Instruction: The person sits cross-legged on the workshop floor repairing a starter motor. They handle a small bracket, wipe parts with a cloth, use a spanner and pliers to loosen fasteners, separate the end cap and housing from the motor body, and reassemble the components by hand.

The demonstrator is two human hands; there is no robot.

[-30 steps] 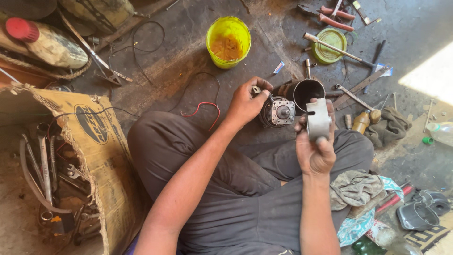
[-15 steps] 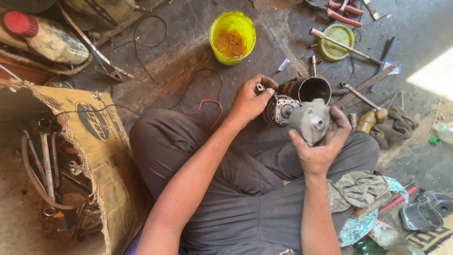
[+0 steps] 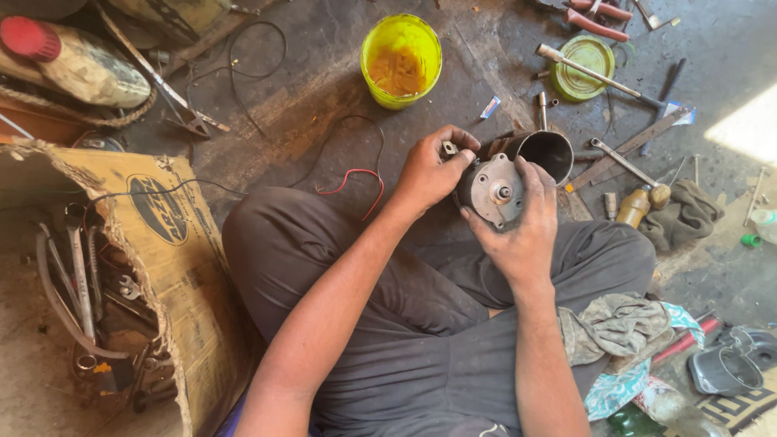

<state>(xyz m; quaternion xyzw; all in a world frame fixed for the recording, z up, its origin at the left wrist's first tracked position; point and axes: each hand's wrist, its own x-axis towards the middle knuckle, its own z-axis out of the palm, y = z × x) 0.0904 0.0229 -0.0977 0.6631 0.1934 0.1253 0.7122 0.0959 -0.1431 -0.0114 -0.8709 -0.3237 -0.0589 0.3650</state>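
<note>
Dark grey trousers [image 3: 421, 340] are worn, loose-cut, kinda creased and dusty across the lap. Both forearms are left bare, no sleeves seen anywhere. No gloves, rings or watch are worn on the left hand [image 3: 433, 171] or right hand [image 3: 518, 235].

— What stands at the top of the floor?

— A yellow bucket [image 3: 401, 58] with orange-brown residue inside, and to its right a round green lid [image 3: 583, 66] with a long metal tool [image 3: 599, 77] lying across it. At the top right corner are pliers with red handles [image 3: 597, 18].

— And on the left side?

— A worn cardboard box [image 3: 154, 235], and beside it a pile of wrenches [image 3: 81, 291]. Above them lies a dirty bottle with a red cap [image 3: 73, 61].

— Any cables?

— Yes, a red and black wire [image 3: 356, 174] on the dark floor, near the knee.

— On the right?

— A grey rag [image 3: 688, 212], a small brown bottle [image 3: 635, 206], and lower a patterned cloth [image 3: 627, 332].
</note>
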